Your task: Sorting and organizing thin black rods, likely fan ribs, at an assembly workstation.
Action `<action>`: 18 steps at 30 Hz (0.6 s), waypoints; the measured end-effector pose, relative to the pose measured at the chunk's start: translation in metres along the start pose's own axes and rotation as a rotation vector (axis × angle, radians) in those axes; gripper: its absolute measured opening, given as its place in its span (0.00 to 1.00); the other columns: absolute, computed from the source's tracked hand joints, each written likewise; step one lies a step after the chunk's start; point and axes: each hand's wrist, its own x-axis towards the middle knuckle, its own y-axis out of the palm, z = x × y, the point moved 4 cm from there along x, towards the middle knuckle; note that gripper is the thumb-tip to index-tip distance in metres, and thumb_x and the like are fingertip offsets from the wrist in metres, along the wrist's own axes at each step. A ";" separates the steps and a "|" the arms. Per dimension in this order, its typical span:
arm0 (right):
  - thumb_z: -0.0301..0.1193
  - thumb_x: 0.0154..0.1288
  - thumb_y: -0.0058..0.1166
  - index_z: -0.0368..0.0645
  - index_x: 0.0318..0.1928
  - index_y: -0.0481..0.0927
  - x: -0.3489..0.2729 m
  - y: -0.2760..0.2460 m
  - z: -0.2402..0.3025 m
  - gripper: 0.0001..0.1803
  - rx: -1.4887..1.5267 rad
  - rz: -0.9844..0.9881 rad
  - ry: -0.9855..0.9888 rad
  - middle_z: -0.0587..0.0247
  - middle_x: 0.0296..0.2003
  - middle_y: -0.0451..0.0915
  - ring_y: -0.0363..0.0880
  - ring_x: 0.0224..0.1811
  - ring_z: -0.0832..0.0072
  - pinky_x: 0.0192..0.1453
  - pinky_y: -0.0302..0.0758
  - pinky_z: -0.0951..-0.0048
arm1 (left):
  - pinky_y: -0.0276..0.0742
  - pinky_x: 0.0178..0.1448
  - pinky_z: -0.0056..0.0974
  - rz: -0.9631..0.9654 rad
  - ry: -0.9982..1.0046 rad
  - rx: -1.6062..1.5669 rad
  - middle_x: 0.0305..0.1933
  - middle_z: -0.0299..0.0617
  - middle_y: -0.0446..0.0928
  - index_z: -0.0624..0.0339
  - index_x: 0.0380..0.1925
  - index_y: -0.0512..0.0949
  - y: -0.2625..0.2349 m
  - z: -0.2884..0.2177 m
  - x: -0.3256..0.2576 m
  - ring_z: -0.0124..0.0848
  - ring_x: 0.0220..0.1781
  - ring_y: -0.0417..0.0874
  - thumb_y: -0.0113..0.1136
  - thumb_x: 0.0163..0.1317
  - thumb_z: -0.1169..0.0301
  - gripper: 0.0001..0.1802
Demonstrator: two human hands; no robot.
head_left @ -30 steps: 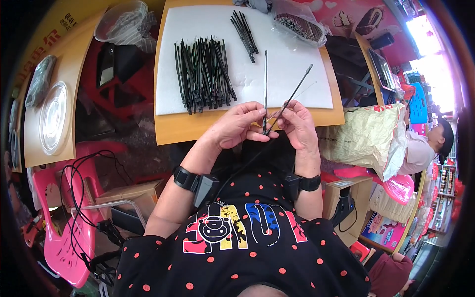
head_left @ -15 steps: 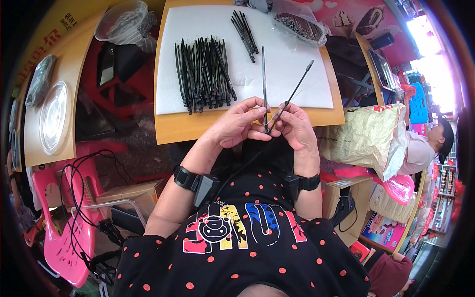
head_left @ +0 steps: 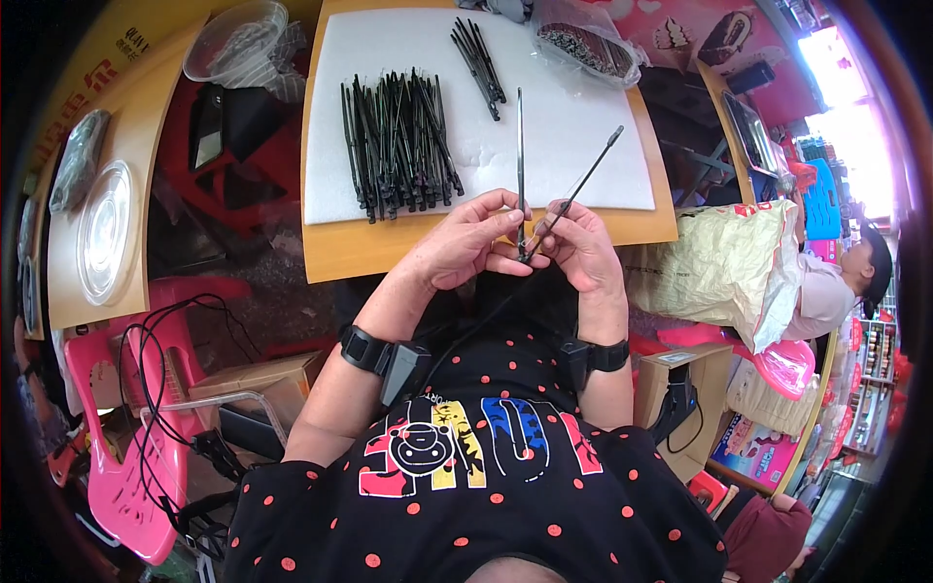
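Observation:
My left hand [head_left: 481,238] pinches a slim dark rod [head_left: 520,146] that stands nearly upright, its lower end by my fingertips. Between the fingers of my right hand [head_left: 583,245] is a thin black rod [head_left: 595,162] with a thicker tip, slanting up to the right. The two rods come together low between my hands; whether they are joined there I cannot tell. Both hands are over the table's near edge. Beyond them, a pile of similar black rods [head_left: 398,146] lies on a white foam sheet [head_left: 573,175], with a smaller group of rods [head_left: 478,68] farther back.
A clear plastic bag of dark pieces [head_left: 588,44] is at the sheet's far right corner. The wooden table edge [head_left: 340,255] runs under the sheet. Right of the table stands a pale woven sack [head_left: 719,257], near another person [head_left: 836,291]. Pink chairs [head_left: 136,466] are at left.
The rod in my right hand has tipped slightly farther right, its tip a bit lower. My left hand and its rod have barely moved.

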 end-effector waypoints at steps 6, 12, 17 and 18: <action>0.23 0.61 0.54 0.41 0.38 0.76 0.001 -0.004 -0.001 0.04 -0.019 -0.018 -0.007 0.65 0.29 0.80 0.77 0.26 0.81 0.32 0.75 0.82 | 0.86 0.41 0.35 0.003 -0.008 0.038 0.42 0.47 0.77 0.61 0.46 0.66 0.000 0.001 0.001 0.45 0.43 0.84 0.46 0.70 0.66 0.11; 0.24 0.61 0.55 0.41 0.38 0.77 -0.001 -0.001 0.002 0.05 -0.049 -0.007 -0.008 0.64 0.29 0.81 0.77 0.26 0.82 0.32 0.75 0.82 | 0.86 0.41 0.35 -0.004 0.004 0.050 0.43 0.47 0.77 0.61 0.46 0.66 0.001 0.002 0.001 0.44 0.43 0.84 0.46 0.70 0.66 0.11; 0.25 0.61 0.55 0.40 0.38 0.77 -0.001 0.001 0.003 0.05 -0.073 -0.015 -0.003 0.64 0.29 0.81 0.77 0.26 0.83 0.32 0.76 0.84 | 0.86 0.41 0.34 -0.002 0.004 0.052 0.43 0.47 0.76 0.61 0.46 0.66 0.000 0.002 0.001 0.44 0.43 0.84 0.46 0.70 0.66 0.12; 0.25 0.61 0.55 0.40 0.38 0.77 -0.001 -0.001 0.002 0.05 -0.087 -0.016 -0.002 0.64 0.29 0.81 0.77 0.26 0.83 0.32 0.76 0.84 | 0.86 0.41 0.34 -0.005 0.001 0.059 0.43 0.47 0.76 0.61 0.46 0.66 0.000 0.002 0.001 0.44 0.43 0.84 0.46 0.70 0.66 0.12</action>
